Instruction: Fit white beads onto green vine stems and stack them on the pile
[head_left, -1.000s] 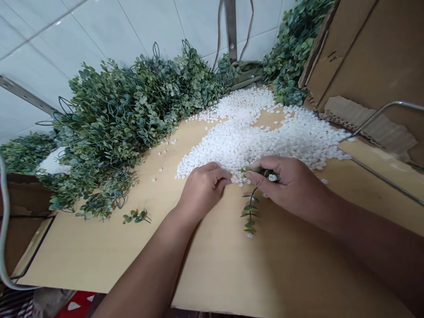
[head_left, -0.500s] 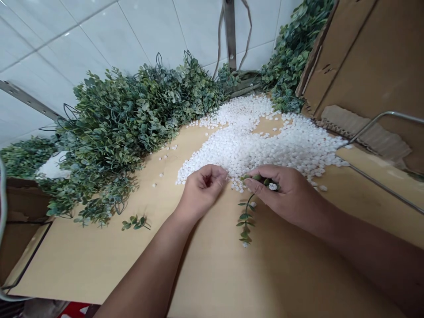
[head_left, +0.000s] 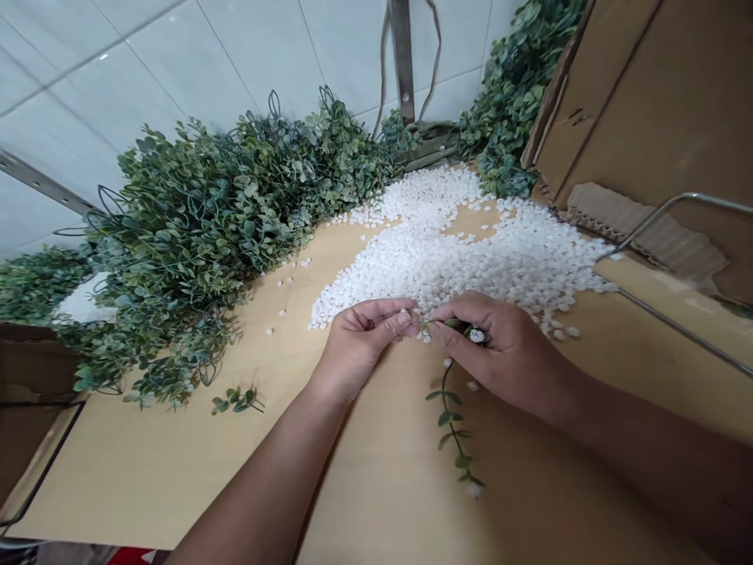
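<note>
My right hand (head_left: 500,341) is closed on an artificial leaf sprig (head_left: 452,420), whose dark stem hangs below the fingers with small green leaves. White bead-like pieces sit on the sprig, one at its lower end and one by my right fingers. My left hand (head_left: 365,341) pinches a small white piece (head_left: 405,314) between thumb and fingers. The fingertips of both hands nearly meet at the sprig's pale green tip (head_left: 424,323). A broad heap of small white pieces (head_left: 447,267) lies on the tabletop (head_left: 376,486) just beyond my hands.
A large pile of artificial greenery (head_left: 212,212) stands at the left against the tiled wall (head_left: 252,47). One short loose sprig (head_left: 236,400) lies left of my left arm. A cardboard box (head_left: 659,118) and a bent metal rod (head_left: 676,205) stand at the right.
My left hand has moved right to the sprig's tip, with a white piece now visible in its fingers. The sprig's hanging end has swung down and right.
</note>
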`<action>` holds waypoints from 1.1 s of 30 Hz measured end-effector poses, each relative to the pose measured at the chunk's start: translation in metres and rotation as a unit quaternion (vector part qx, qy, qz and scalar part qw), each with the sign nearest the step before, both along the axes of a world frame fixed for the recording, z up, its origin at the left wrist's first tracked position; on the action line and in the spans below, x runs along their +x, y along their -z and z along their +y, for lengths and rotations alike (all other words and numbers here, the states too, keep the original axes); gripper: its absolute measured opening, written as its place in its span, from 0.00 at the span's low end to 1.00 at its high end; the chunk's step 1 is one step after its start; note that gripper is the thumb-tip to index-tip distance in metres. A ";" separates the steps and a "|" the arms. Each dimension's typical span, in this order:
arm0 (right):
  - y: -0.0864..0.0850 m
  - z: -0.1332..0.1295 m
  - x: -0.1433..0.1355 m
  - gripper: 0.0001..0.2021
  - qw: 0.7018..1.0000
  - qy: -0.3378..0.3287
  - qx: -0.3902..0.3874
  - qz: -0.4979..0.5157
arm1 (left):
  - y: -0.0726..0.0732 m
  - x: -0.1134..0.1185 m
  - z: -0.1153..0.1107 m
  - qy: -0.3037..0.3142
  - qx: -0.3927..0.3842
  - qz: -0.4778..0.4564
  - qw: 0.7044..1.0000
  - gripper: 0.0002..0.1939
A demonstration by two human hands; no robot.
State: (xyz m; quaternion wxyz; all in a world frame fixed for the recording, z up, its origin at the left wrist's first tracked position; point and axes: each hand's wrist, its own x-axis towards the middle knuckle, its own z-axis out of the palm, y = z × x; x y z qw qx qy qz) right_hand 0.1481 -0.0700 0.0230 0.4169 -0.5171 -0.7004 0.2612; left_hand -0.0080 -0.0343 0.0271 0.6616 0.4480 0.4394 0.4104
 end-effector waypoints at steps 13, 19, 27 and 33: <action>0.001 0.001 -0.003 0.06 0.998 -0.004 0.043 0.039 | 0.005 0.000 -0.002 0.026 -0.006 -0.008 1.000 0.08; 0.003 0.000 -0.005 0.06 0.997 -0.002 0.052 0.050 | 0.005 0.001 -0.002 0.030 -0.010 -0.024 0.999 0.08; 0.006 -0.002 -0.005 0.06 0.997 0.003 0.051 0.057 | 0.003 0.001 -0.003 0.033 0.009 -0.017 0.999 0.07; 0.007 0.000 -0.005 0.06 0.996 0.002 0.070 0.046 | 0.004 0.001 -0.003 0.037 0.030 -0.021 0.999 0.06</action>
